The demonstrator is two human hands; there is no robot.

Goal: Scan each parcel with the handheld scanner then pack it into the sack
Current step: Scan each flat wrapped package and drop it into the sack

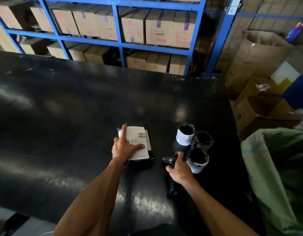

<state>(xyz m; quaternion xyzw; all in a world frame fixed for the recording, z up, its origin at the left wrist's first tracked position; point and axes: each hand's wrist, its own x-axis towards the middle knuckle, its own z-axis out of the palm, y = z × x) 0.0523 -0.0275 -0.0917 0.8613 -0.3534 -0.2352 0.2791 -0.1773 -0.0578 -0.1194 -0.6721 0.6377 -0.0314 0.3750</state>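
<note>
Left hand (125, 147) lies flat on the parcel (138, 145), covering part of the label; right hand (178, 169), just beside it, seemingly grips the scanner (171, 163), so the scan may misread.

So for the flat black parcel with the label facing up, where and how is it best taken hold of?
The flat parcel lies label up on the table, with the left hand pressing on it. Being thin and flat, it is probably best pinched at its near left edge, coming from the left, so the barcode at its far right stays uncovered for the scanner at the right hand.

bare forearms (no sleeves), bare hands (126, 146)
</note>
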